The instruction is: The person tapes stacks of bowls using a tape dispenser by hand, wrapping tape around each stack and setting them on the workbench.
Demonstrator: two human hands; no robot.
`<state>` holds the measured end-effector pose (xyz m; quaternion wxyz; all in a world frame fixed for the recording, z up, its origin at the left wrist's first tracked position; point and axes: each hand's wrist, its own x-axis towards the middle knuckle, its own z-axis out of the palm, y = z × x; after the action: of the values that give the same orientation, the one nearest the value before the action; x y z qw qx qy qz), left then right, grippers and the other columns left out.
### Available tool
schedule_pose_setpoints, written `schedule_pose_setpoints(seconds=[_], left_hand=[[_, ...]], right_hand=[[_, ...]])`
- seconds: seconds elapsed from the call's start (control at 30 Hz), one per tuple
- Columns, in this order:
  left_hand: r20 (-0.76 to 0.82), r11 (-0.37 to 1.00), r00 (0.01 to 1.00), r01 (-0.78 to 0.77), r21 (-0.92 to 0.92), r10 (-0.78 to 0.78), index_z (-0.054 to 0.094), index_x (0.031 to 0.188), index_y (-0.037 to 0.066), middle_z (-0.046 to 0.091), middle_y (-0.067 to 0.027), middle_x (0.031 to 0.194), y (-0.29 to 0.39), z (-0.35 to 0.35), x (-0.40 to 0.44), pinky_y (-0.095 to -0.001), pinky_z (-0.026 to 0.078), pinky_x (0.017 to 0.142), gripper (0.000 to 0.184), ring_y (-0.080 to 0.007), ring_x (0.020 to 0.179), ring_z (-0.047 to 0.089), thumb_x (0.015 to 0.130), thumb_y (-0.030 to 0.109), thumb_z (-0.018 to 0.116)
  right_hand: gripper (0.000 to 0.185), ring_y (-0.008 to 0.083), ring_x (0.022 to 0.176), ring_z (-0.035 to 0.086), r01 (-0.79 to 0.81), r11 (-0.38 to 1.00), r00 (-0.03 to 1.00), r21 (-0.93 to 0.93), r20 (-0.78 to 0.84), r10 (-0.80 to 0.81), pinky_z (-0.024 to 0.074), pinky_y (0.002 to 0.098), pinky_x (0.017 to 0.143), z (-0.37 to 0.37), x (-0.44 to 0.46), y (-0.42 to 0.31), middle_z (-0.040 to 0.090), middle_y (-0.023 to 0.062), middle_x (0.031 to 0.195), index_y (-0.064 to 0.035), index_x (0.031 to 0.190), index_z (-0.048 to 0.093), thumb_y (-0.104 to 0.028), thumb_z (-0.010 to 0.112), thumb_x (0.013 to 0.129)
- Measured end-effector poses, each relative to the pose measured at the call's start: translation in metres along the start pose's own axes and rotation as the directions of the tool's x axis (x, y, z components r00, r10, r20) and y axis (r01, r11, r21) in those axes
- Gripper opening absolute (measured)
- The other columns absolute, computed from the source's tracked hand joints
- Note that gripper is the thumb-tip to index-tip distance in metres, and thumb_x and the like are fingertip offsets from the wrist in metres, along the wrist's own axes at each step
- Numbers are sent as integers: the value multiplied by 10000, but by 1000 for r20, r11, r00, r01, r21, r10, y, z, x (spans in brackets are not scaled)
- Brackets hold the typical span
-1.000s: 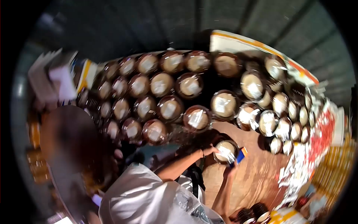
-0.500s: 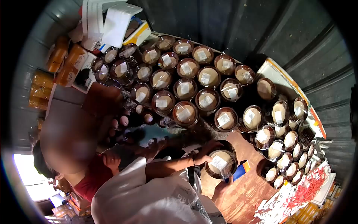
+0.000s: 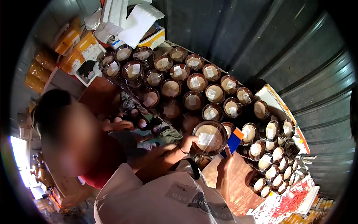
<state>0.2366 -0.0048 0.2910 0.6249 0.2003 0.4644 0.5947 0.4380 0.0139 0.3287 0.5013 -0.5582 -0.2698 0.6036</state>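
My left hand [image 3: 188, 143] grips the near-left rim of a dark round bowl [image 3: 220, 139] with a pale beige middle and a white label. It is held up in front of the stacks, tilted toward me. Right beside the bowl's other edge, my right hand [image 3: 225, 158] is closed around a flat blue thing with an orange end [image 3: 234, 142]; its kind is unclear. Behind them stand many stacked dark bowls [image 3: 195, 82], each with a pale middle, most bearing white labels.
A co-worker in red [image 3: 100, 164] leans in at left, a hand [image 3: 119, 125] near small pinkish round things. Foam boxes [image 3: 153, 39] stand at the back, and a foam panel [image 3: 285, 112] at right. Red and white strips [image 3: 291, 203] lie lower right, beside the brown tabletop [image 3: 238, 186].
The bowl in my left hand has risen away from the brown tabletop toward the stacks. My right hand has lifted the blue thing too. The co-worker's hand reaches further forward, and the view has shifted.
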Motion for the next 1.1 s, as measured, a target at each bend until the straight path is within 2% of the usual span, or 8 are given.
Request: schedule_pose_setpoints(seconds=[0.1, 0.27, 0.33, 0.4, 0.53, 0.67, 0.97, 1.1], left_hand=[[-47, 875, 992, 77, -478, -113, 560, 1252, 22, 619, -107, 1155, 37, 17, -4, -312, 515, 843, 617, -216, 958, 612, 639, 56, 502], [-133, 944, 966, -248, -218, 223, 560, 1298, 31, 581, -59, 1167, 19, -21, 31, -228, 449, 805, 655, -158, 1041, 543, 646, 87, 521], [-205, 967, 970, 78, -242, -129, 562, 1294, 33, 581, -83, 1212, 25, -25, 21, -248, 449, 859, 650, -172, 1093, 541, 648, 84, 520], [-63, 955, 996, -78, -286, 63, 547, 1291, 24, 584, -120, 1252, 30, -16, 18, -313, 406, 1007, 660, -218, 1156, 540, 638, 114, 525], [-53, 961, 984, -175, -216, 168, 499, 1342, 42, 610, -66, 1132, 15, 5, 7, -207, 426, 600, 679, -113, 830, 574, 670, 137, 528], [26, 997, 999, -35, -70, 37, 515, 1279, 9, 610, -48, 1013, 11, 26, -19, -207, 396, 558, 610, -93, 713, 536, 678, 112, 532], [143, 946, 941, 318, -66, -307, 549, 1167, -45, 591, -57, 1047, -135, -27, 2, -255, 487, 768, 514, -133, 912, 585, 665, 42, 477], [133, 993, 984, 118, 7, -118, 495, 1298, 2, 566, -81, 1098, -158, -30, 27, -314, 495, 815, 575, -169, 977, 553, 729, 72, 538]], right_hand=[[297, 161, 979, 615, -14, 999, 996, 29, 86, 11, 452, 319, 915, 25, 14, -7, 654, 22, 1050, -45, 1169, 623, -196, 634, 913], [362, 157, 998, 605, 1, 998, 990, -57, 144, 7, 434, 308, 932, 51, 31, -7, 652, 16, 1105, -33, 1256, 611, -158, 601, 917], [339, 154, 1007, 591, -67, 995, 988, -79, 131, 76, 412, 304, 942, 48, 30, -10, 652, 14, 1094, -33, 1232, 628, -170, 624, 923], [325, 156, 1016, 590, -112, 988, 989, -105, 86, 121, 403, 308, 955, 47, 25, -17, 656, 19, 1095, -34, 1209, 633, -176, 628, 917], [325, 157, 1038, 593, -138, 990, 990, -32, 29, 139, 402, 312, 964, 25, 1, -22, 663, 28, 1120, -24, 1205, 623, -208, 600, 939], [302, 162, 1032, 607, -98, 995, 994, -13, -55, 98, 410, 310, 974, -36, -14, 19, 673, 33, 1110, -25, 1197, 641, -192, 528, 972], [250, 168, 1002, 615, -242, 944, 929, 225, -228, 292, 436, 325, 956, -92, -43, 73, 674, 36, 1074, -65, 1147, 644, -218, 583, 960], [255, 177, 996, 623, -265, 947, 926, 183, -225, 303, 460, 341, 925, -99, -18, 108, 673, 31, 1054, -77, 1133, 638, -249, 589, 951]])
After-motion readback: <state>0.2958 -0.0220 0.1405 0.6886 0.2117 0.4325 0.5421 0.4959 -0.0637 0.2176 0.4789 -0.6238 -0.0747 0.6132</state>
